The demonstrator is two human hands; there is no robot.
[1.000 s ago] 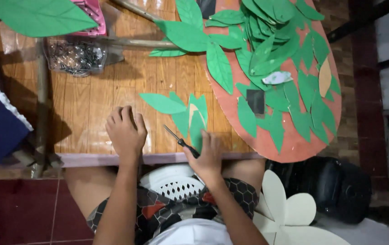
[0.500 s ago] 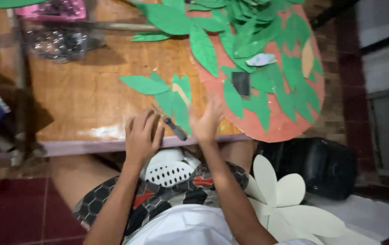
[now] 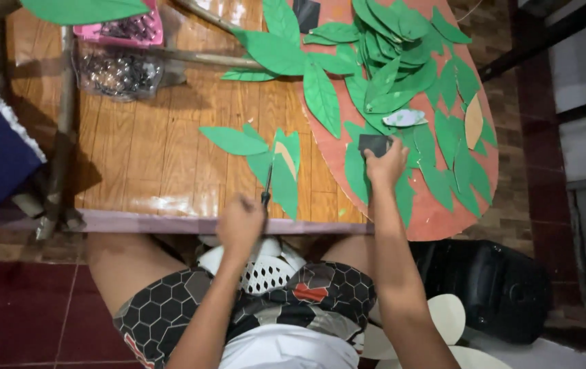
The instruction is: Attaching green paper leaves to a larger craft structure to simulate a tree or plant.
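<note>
The right hand (image 3: 386,166) has left the near edge of the brown wooden table (image 3: 135,164) and now reaches out onto the red oval cardboard board (image 3: 436,212), its fingers closing on a small dark square piece (image 3: 373,143) among the green paper leaves (image 3: 388,61). The left hand (image 3: 239,222) has taken over the thin dark-handled tool (image 3: 266,186) and grips it at the near edge, pointing at a loose green leaf (image 3: 282,171).
</note>
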